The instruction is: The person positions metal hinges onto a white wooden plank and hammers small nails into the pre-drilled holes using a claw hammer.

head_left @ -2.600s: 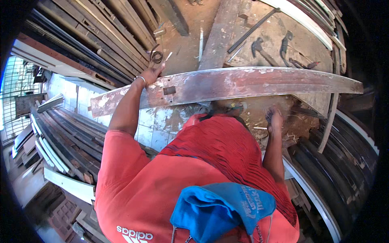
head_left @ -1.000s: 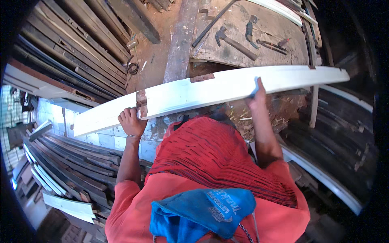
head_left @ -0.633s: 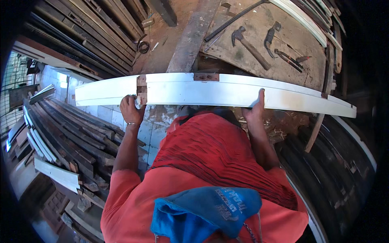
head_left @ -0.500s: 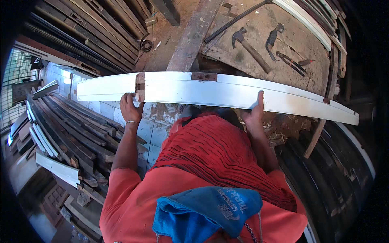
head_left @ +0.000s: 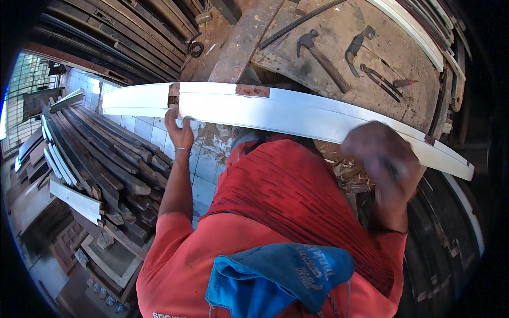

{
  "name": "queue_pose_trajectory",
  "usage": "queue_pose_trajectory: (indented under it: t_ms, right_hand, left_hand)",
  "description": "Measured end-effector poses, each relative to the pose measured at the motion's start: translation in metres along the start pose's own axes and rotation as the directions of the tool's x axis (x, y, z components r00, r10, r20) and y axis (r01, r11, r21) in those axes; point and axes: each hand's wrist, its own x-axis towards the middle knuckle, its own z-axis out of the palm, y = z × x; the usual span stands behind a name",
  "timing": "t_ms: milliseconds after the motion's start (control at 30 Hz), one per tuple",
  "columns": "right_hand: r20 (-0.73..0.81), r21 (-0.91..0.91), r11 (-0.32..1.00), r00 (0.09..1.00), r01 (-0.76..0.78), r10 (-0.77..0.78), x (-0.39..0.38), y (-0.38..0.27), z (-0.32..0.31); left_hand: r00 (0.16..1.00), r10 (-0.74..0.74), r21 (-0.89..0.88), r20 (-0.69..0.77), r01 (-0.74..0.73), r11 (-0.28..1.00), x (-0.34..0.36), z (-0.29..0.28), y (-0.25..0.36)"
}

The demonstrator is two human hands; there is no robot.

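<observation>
Looking down on a bench (head_left: 403, 50) and a white plank (head_left: 222, 108), stretched along the bench's near edge and past its near left corner, with brown notches in its far edge. Showing on the bench a bar (head_left: 299, 24) slanting from the near left corner, then a wood-handled hammer (head_left: 326, 63) pointing its handle at the near edge, then a dark hammer (head_left: 352, 53) farther right. Blurred, in front of the plank's right part: the right hand (head_left: 384, 161); cannot tell whether clenched or released. Grasping the plank's near edge with the left hand (head_left: 180, 133). Seen toward the bench's right edge: pincers (head_left: 375, 77), beside a screwdriver (head_left: 405, 83).
</observation>
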Motion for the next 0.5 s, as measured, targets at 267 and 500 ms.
queue_pose_trajectory:
  t_ms: [267,500]
  right_hand:
    - [0.399,-0.164,0.910,0.869,0.381,-0.292,0.005,-0.063,0.001]
    - [0.443,-0.297,0.833,0.841,0.466,-0.312,0.018,-0.103,-0.007]
  left_hand:
    - [0.982,-0.119,0.063,-0.148,0.129,0.990,-0.013,0.041,0.055]
    - [0.985,-0.077,0.034,-0.157,0.083,0.996,-0.005,0.054,0.053]
